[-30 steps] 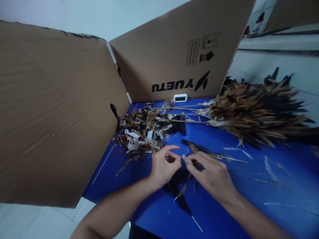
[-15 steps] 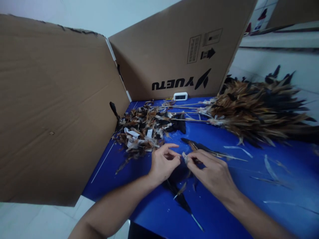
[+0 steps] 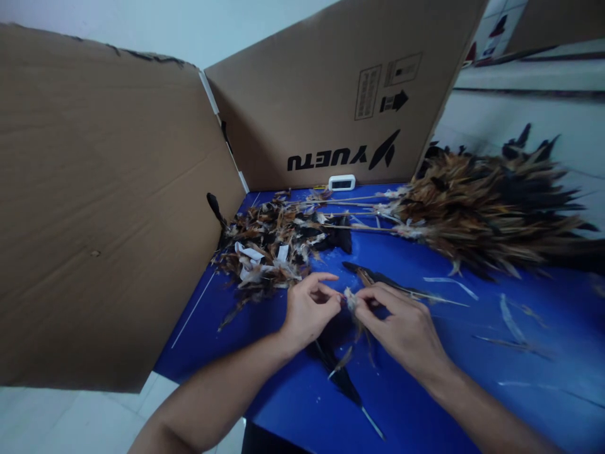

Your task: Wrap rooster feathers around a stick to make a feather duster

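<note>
Over the blue table [image 3: 283, 391], my right hand [image 3: 401, 321] pinches a small pale, fluffy feather piece [image 3: 350, 299] between thumb and fingertips, and brownish wisps hang below it. Just left of that piece, my left hand [image 3: 312, 309] has its thumb and index fingertip pressed together; what they grip is too small to make out. A dark feather with a pale quill [image 3: 344, 382] lies on the table below the hands. Another dark feather [image 3: 378, 276] lies behind my right hand, beside a thin stick.
Loose brown, black and white feathers [image 3: 274, 239] lie heaped at the back left. Bundles of brown and black feathers on sticks [image 3: 482, 208] lie at the right. Cardboard panels [image 3: 331, 94] stand behind and left, with a small white device [image 3: 341, 183] at the back edge.
Both hands hold nearly the same place. The fluffy piece at my right fingertips shows slightly more, and the wisps under it have shifted.
</note>
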Tool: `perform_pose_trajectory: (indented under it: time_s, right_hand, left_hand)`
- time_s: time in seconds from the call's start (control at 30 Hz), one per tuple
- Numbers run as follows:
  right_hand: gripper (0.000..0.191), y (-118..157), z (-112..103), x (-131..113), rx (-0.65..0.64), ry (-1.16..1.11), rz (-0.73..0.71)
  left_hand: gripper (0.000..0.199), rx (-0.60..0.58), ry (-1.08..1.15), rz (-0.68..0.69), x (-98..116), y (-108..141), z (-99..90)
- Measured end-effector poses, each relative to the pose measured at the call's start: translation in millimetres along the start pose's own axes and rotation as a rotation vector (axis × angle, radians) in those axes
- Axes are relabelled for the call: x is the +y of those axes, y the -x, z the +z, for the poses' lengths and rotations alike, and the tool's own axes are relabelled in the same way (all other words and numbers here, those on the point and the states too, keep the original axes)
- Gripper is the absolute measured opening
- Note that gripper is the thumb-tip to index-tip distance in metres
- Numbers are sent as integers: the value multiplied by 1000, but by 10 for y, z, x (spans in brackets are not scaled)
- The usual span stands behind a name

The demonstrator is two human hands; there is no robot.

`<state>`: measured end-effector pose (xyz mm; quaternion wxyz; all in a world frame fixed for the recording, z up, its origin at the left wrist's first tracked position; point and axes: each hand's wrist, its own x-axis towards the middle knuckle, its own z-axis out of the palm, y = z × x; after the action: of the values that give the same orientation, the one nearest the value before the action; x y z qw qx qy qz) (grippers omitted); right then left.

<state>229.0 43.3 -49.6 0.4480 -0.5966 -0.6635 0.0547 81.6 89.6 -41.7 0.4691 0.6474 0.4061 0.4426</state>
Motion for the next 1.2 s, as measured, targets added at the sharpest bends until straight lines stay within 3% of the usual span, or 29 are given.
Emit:
perform_pose_trajectory:
  time_s: [0.23, 0.37, 0.63, 0.9, 1.03, 1.2]
  right_hand:
    - [19, -17, 16, 19, -187, -361, 302]
    - [22, 6, 60, 29, -205, -461, 340]
    - [20, 18, 93, 107, -173, -449, 374]
    - [28, -37, 42, 21, -164, -729, 614]
    - [30, -47, 16, 4, -228, -900, 712]
    - [26, -56, -31, -28, -375, -1091, 736]
  left_hand:
    - [28, -11, 105, -84, -24, -13, 11]
    - [28, -5, 123, -91, -41, -11, 10]
    - [33, -44, 266, -135, -63, -13, 15]
    - [33, -76, 448, -234, -53, -31, 15]
    - [27, -79, 435, -221, -52, -39, 6]
    - [30, -185, 334, -193, -26, -17, -1]
